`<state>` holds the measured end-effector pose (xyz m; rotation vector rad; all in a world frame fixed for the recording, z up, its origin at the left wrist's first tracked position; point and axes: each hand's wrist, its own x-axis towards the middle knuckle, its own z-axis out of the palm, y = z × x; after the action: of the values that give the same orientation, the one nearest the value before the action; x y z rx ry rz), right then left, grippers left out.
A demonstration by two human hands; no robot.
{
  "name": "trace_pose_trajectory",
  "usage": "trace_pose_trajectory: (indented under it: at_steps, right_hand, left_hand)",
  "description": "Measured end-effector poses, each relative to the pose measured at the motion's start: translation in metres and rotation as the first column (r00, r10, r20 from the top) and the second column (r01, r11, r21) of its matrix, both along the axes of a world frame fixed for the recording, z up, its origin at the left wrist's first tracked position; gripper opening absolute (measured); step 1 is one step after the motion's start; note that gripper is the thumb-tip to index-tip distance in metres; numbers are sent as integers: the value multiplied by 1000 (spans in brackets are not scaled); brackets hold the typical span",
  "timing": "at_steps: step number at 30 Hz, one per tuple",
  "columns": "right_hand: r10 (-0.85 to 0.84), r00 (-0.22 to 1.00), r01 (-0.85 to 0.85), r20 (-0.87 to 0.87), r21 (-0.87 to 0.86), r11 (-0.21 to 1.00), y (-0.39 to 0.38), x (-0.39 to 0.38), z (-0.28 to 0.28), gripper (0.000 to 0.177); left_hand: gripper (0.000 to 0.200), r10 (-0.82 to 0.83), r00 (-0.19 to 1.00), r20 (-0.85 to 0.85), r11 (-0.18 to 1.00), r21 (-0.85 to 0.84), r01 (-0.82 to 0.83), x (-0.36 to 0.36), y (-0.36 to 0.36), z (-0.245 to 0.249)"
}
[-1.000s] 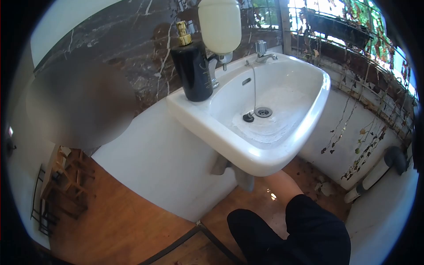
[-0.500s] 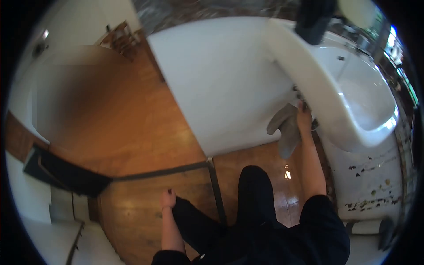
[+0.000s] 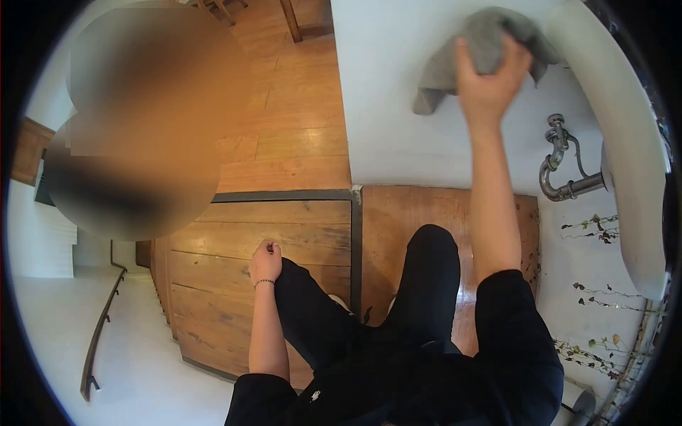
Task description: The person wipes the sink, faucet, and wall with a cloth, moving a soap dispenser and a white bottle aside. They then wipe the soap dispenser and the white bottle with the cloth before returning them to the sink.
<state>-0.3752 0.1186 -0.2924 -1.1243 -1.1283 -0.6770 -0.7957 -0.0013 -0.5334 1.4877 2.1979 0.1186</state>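
Note:
A grey cloth [image 3: 483, 42] is pressed by my right hand [image 3: 491, 82] against the white wall [image 3: 405, 135], left of the sink's outer side [image 3: 604, 78]. The fingers are spread over the cloth, which hangs in folds to both sides. Below and right of it, a chrome drain pipe [image 3: 572, 188] runs under the sink. My left hand [image 3: 267, 261] rests by my left knee, its fingers curled inward, and nothing shows in it.
Wooden floorboards [image 3: 298, 142] lie at the upper left, beside a blurred area. A handrail [image 3: 106, 323] runs along the left wall next to wooden steps. Thin vines [image 3: 600, 231] cling to the right wall. Wooden furniture legs [image 3: 290, 20] stand at the top.
My right hand has moved up and away from beneath the sink with the cloth, which now lies against the wall. The view has shifted, showing the drain pipe. My left hand stays near the knee.

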Motion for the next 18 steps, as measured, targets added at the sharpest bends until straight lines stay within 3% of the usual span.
trace_pose_trajectory:
  at_steps: [1, 3, 5, 7, 9, 10, 12, 14, 16, 17, 18]
  right_hand:
    - [-94, 988, 100, 126, -39, 994, 10, -10, -11, 43]
    - [-149, 959, 209, 241, -245, 947, 21, -25, -83, 35]
    - [22, 908, 191, 419, -461, 867, 17, -27, -165, 29]
    - [235, 789, 295, 568, -685, 666, -1, -12, -231, 23]
    - [412, 692, 201, 593, -706, 679, -20, 21, -261, 24]
    - [406, 694, 214, 595, -709, 672, -30, 46, -271, 24]
    - [498, 683, 404, 534, -844, 351, -50, 93, -274, 22]
    - [260, 728, 573, 635, -771, 277, -69, 122, -260, 36]
    - [-55, 925, 358, 376, -813, 458, -89, 130, -225, 42]
    - [-62, 925, 360, 374, -814, 455, -92, 129, -211, 42]
    - [-238, 961, 264, 143, -734, 626, -91, 128, -198, 50]
  left_hand:
    - [29, 7, 1000, -2, 1000, -5, -7, 0, -2, 2]
    - [29, 12, 1000, 6, 1000, -5, -12, -1, -6, 5]
    - [28, 19, 1000, 4, 1000, -1, -19, 4, -8, 11]
    - [28, 24, 1000, 2, 1000, -1, -24, 1, -13, 14]
    - [28, 20, 1000, -7, 1000, 24, -20, 0, -17, 14]
    - [28, 7, 1000, -1, 1000, 18, -7, -1, -19, 12]
    - [27, 37, 999, -14, 999, 31, -37, -8, -19, 9]
    - [27, 33, 999, -19, 999, 25, -32, -10, -21, 13]
    - [26, 59, 998, -22, 998, 29, -59, -16, -25, 15]
    - [26, 51, 998, -24, 998, 28, -51, -18, -26, 14]
    - [26, 56, 997, -51, 998, 23, -55, -20, -27, 13]
